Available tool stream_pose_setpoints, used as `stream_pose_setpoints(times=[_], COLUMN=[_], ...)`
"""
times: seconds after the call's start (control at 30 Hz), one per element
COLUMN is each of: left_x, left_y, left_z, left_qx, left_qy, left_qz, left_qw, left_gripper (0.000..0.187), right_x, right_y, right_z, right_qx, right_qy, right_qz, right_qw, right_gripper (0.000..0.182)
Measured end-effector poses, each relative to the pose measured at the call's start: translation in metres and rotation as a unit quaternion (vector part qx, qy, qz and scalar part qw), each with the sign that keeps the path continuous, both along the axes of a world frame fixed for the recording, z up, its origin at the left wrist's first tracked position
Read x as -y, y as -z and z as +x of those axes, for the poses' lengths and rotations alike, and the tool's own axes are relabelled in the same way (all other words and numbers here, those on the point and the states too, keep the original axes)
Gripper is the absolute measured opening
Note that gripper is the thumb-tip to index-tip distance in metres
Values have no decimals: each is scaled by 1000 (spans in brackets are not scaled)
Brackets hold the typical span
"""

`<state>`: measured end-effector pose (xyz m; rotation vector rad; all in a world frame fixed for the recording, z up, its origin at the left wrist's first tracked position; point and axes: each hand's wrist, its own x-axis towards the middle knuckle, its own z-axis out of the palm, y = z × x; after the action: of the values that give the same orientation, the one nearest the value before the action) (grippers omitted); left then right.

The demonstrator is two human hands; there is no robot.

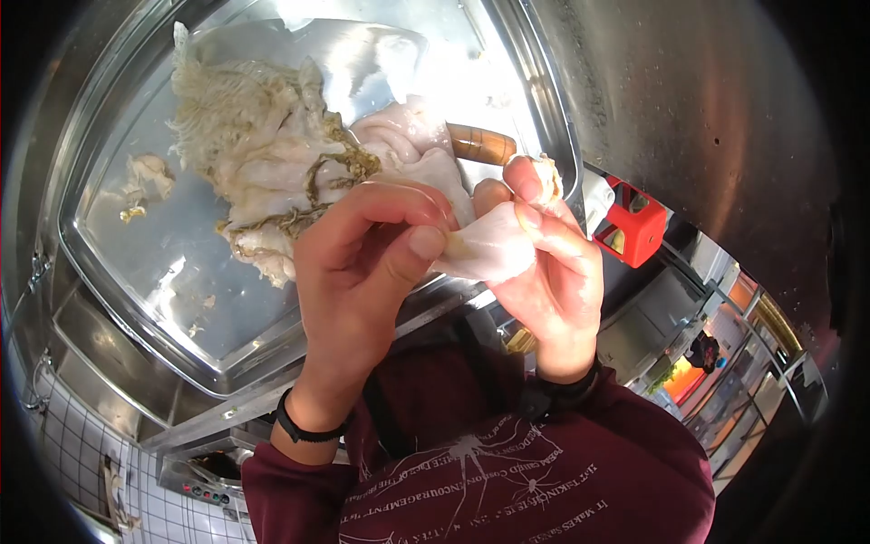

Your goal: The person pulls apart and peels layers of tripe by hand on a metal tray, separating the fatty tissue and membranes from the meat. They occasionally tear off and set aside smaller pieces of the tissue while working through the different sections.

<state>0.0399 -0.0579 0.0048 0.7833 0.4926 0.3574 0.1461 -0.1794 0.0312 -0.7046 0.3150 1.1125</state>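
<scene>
My left hand point(358, 263) is closed, its thumb and fingers pinching one edge of a pale, smooth piece of tripe point(489, 247). The other side of that piece is gripped by my right hand point(557, 276), so it is stretched between the two, above the tray's near edge. A small whitish scrap point(548, 179) sits at the fingertips of my right hand. Behind my hands lies a large frilly sheet of tripe point(258, 136) with brownish, fatty edges. Smooth pinkish folds point(403, 136) adjoin it, partly hidden by my fingers.
The tripe lies in a shiny metal tray point(227, 349). A brown wooden handle point(483, 143) rests beyond my right hand. Loose scraps point(145, 181) are at the tray's left. A red plastic object point(636, 222) stands outside the tray, near a metal wall point(707, 91) on the right.
</scene>
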Motion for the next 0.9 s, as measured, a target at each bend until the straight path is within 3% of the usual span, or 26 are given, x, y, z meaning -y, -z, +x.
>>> stream_pose_setpoints(times=[0.27, 0.33, 0.37, 0.4, 0.43, 0.47, 0.53, 0.57, 0.63, 0.67, 0.73, 0.77, 0.8, 0.9], left_x=[1, 2, -2, -7, -11, -12, -13, -14, -17, -17, -18, -17, -17, -15], left_y=[12, 14, 14, 14, 13, 9, -2, -7, -15, -16, -19, -20, -18, -17], left_z=[-5, -5, -4, -4, -3, -3, -6, -11, -22, -21, -18, -16, -15, -12], left_qx=[82, 72, 74, 13, -48, -48, -202, -202, -237, -238, -214, -203, -203, -207], left_qy=[8, -14, -15, 4, 22, 22, -25, -26, 113, 114, 243, 243, 243, 314], left_qz=[-86, -143, -142, 21, 183, 181, 272, 271, 208, 207, 46, 14, 13, 36], left_qw=[993, 987, 987, 1000, 982, 982, 941, 941, 942, 942, 945, 948, 948, 926], left_gripper=[13, 11, 11, 10, 9, 9, 8, 8, 16, 16, 24, 32, 32, 33], right_x=[-1, 0, 4, 7, 8, 9, 12, 14, 21, 23, 19, 18, 17, 14], right_y=[6, 6, 4, 1, -3, -4, -7, -6, -1, 0, 3, 5, 5, 1], right_z=[-8, -7, -5, -5, -8, -10, -10, -11, -10, -11, -11, -9, -9, -6], right_qx=[-37, 30, 147, 262, 300, 300, 411, 437, 464, 489, 502, 552, 600, 630], right_qy=[8, -14, -29, -42, -53, -54, -98, -94, -114, -133, -130, -144, -159, -164], right_qz=[68, 32, -22, -76, -112, -113, -148, -144, -128, -111, -105, -94, -83, -82], right_qw=[997, 999, 988, 961, 946, 946, 894, 883, 869, 855, 848, 816, 780, 754], right_gripper=[12, 12, 14, 17, 23, 23, 23, 22, 22, 22, 20, 19, 18, 22])
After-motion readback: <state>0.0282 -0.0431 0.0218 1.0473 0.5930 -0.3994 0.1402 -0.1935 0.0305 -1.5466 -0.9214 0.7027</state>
